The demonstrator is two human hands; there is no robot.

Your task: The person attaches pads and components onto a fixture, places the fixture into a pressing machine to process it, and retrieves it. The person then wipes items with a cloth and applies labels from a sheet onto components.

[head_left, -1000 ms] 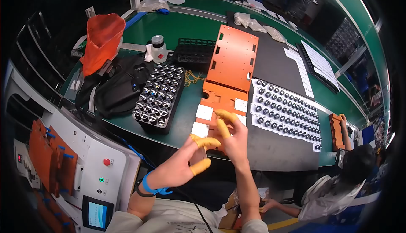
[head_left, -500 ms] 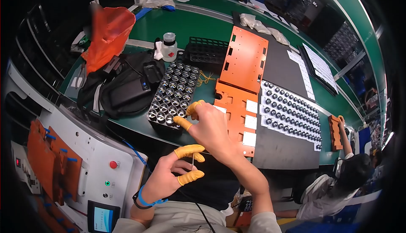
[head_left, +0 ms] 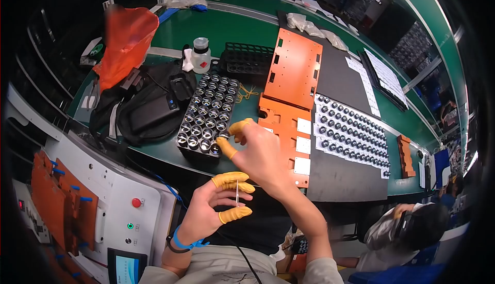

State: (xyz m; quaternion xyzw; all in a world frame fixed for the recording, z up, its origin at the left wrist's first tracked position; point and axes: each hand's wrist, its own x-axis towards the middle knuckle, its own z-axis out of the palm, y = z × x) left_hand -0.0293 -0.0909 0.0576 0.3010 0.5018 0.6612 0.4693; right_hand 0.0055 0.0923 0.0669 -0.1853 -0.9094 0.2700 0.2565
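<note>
My left hand (head_left: 206, 204), with yellow finger cots, holds a thin, pale flat piece (head_left: 237, 193) edge-on between thumb and fingers. Its exact kind I cannot make out. Beyond it, my right hand (head_left: 260, 152), also in yellow finger cots, has thumb and forefinger closed around a shiny round lens-like piece (head_left: 224, 135) at the near right edge of a black tray. Rows of similar shiny round pieces (head_left: 208, 102) fill that tray. The right fingertips partly cover the piece between them.
Right of the tray lie an orange fixture plate (head_left: 294, 70) and an orange base with white squares (head_left: 303, 145). Farther right are rows of small black parts on white strips (head_left: 353, 134). A bottle (head_left: 201, 57) and black rack (head_left: 247, 57) stand behind. A co-worker (head_left: 407, 230) sits at right.
My right hand has shifted slightly right along the tray's near edge, uncovering the corner piece. My left hand still holds the thin piece. The co-worker's hand has left the orange block at right.
</note>
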